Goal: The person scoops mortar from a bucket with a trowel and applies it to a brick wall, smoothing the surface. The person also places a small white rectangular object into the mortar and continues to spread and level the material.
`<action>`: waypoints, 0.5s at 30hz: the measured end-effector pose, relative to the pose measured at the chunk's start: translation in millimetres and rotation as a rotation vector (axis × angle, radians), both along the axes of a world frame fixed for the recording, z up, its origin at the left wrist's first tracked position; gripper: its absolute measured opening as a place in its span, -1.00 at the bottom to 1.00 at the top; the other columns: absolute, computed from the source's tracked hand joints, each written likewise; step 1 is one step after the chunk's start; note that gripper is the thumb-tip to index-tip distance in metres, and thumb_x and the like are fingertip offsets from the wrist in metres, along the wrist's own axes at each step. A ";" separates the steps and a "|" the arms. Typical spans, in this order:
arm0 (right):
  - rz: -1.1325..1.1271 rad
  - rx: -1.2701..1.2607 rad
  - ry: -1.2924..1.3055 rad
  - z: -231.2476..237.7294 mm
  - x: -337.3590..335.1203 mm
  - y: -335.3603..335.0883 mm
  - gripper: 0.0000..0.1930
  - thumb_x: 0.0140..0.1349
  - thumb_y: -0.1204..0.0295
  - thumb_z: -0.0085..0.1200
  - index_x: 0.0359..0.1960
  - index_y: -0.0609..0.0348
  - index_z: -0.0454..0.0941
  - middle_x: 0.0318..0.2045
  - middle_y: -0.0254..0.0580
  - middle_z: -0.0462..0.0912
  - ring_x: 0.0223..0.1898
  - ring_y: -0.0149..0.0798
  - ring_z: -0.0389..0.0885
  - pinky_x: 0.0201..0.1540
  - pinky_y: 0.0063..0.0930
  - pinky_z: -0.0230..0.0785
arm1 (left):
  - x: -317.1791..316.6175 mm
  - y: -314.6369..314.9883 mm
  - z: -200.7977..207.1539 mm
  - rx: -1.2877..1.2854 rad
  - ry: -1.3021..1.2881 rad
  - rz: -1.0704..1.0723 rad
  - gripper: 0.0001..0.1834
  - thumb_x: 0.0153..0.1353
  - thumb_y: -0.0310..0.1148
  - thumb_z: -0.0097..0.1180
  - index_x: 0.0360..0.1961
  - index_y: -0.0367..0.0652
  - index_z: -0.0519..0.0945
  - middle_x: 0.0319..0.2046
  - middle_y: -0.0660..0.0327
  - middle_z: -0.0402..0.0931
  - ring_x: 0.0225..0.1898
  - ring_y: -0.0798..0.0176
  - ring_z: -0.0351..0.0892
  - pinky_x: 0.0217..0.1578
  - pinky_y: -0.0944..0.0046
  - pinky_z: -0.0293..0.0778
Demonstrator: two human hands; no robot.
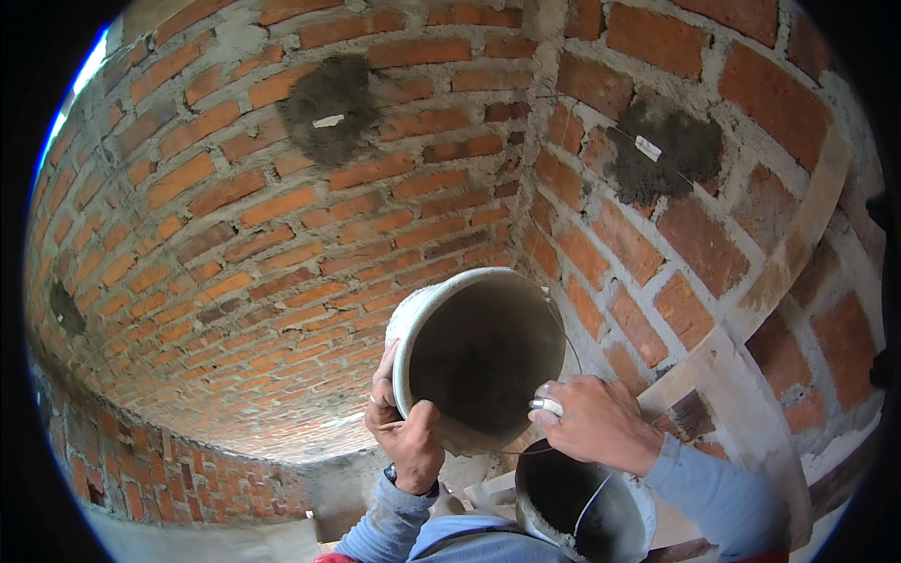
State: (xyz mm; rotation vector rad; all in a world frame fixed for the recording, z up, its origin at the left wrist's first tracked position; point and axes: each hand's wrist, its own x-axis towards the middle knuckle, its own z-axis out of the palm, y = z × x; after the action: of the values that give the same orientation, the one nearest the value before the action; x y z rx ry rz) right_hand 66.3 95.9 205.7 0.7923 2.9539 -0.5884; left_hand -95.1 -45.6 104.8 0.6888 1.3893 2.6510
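While the pale bucket [403, 361] is up in front of the person's body, its mouth turned toward the head, its load rests on two rather different grips. The left hand [408, 441] clasps the near left edge, thumb over the rim; the right hand [596, 418] is closed around the white grip [546, 407] of the wire handle. Since that handle can pivot, the right side seems the less steady: a slack pull there could let the bucket roll, and a rim slick with wet mortar could slide out of the left fingers. How much lies inside is too dark to tell; a sharp tilt could spill whatever there is.

Just below, a second bucket [646, 511] with a dark inside stands near the person's body; lowering the first carelessly could knock it or snag its wire. On the right, a wooden board [807, 235] crosses the brick wall [282, 220] and could catch an elbow. Farther up, two mortar patches [676, 145] carry small white chips [648, 147], which a swinging bucket might dislodge if the mortar is soft.
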 end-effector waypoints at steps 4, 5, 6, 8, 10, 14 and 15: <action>-0.072 -0.071 -0.040 16.8 8.9 3.4 -0.68 0.31 0.17 0.15 -0.20 0.23 0.65 -0.39 0.20 0.71 -0.27 0.24 0.73 -0.15 0.10 0.54 | -4.0 -3.9 12.6 0.092 0.081 0.023 -0.66 -0.13 -0.65 -0.03 -0.24 -0.38 0.60 0.33 -0.12 0.44 0.37 0.02 0.39 0.41 0.08 0.19; -0.055 -0.024 -0.048 19.9 8.9 3.8 -0.67 0.31 0.17 0.15 -0.20 0.24 0.64 -0.41 0.20 0.71 -0.28 0.24 0.73 -0.15 0.11 0.54 | -5.4 -3.0 17.0 0.111 0.002 0.021 -0.69 -0.13 -0.65 -0.03 -0.28 -0.37 0.59 0.33 -0.11 0.44 0.35 0.04 0.41 0.40 0.09 0.21; -0.041 0.020 -0.065 21.7 7.7 3.6 -0.66 0.32 0.17 0.15 -0.20 0.26 0.63 -0.43 0.21 0.70 -0.29 0.25 0.73 -0.15 0.11 0.53 | -6.3 -2.2 21.7 0.135 -0.066 0.018 -0.72 -0.13 -0.65 -0.03 -0.31 -0.35 0.57 0.33 -0.11 0.44 0.33 0.05 0.43 0.39 0.10 0.23; -0.021 0.101 -0.066 22.8 3.3 4.3 -0.65 0.32 0.17 0.15 -0.21 0.28 0.62 -0.46 0.21 0.69 -0.31 0.26 0.72 -0.17 0.11 0.53 | -12.8 1.6 31.0 0.219 -0.111 -0.002 -0.70 -0.13 -0.67 -0.05 -0.30 -0.36 0.57 0.32 -0.08 0.43 0.28 0.10 0.47 0.37 0.12 0.26; 0.007 0.172 -0.050 20.1 -1.9 6.2 -0.64 0.33 0.16 0.16 -0.22 0.29 0.60 -0.47 0.20 0.70 -0.34 0.27 0.72 -0.19 0.11 0.54 | -22.2 4.3 37.6 0.207 -0.175 0.040 -0.55 -0.11 -0.69 -0.05 -0.12 -0.39 0.62 0.28 -0.02 0.48 0.13 0.21 0.57 0.10 0.31 0.48; -0.037 0.164 0.006 15.3 -8.1 13.3 -0.57 0.34 0.10 0.17 -0.13 0.33 0.61 -0.37 0.16 0.70 -0.25 0.19 0.71 -0.15 0.03 0.52 | -33.8 4.1 35.0 0.194 -0.275 0.101 -0.31 -0.01 -0.68 -0.01 0.27 -0.33 0.51 -0.01 0.18 0.63 -0.19 0.41 0.59 -0.27 0.51 0.49; -0.026 0.188 0.072 16.9 -9.5 15.1 -0.56 0.34 0.10 0.16 -0.13 0.33 0.61 -0.35 0.18 0.69 -0.24 0.18 0.71 -0.15 0.02 0.52 | -35.2 5.1 30.9 0.213 -0.280 0.156 -0.47 0.04 -0.69 -0.02 0.10 -0.28 0.59 -0.17 0.25 0.62 -0.26 0.41 0.55 -0.25 0.44 0.47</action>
State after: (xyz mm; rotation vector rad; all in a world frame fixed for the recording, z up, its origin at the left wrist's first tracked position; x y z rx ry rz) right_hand 56.9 111.0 222.6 0.8412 3.1042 -0.3504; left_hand -130.3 -40.5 135.6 0.2154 1.1408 2.9045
